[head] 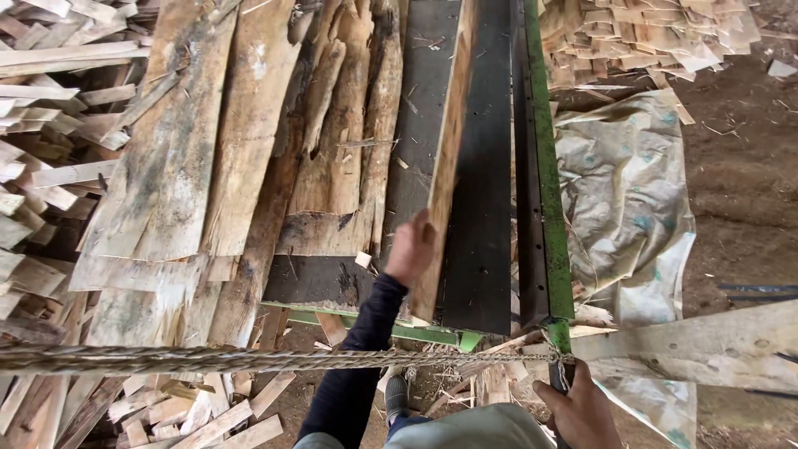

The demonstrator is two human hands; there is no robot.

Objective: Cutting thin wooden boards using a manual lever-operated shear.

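Observation:
My left hand (411,246) presses against a long wooden plank (447,158) that stands on edge on the dark machine table (486,208). The plank runs away from me along the table. My right hand (582,409) grips a green lever (559,333) at the near end of the green rail (544,141), where a braided rope (208,359) is tied. A dark sleeve covers my left arm.
Rough bark-edged slabs (241,150) lie stacked left of the table. Piles of cut wood pieces (41,125) are on the far left, and more offcuts (648,33) lie top right. A crumpled sack sheet (632,191) and a board (706,341) lie on the dirt floor at right.

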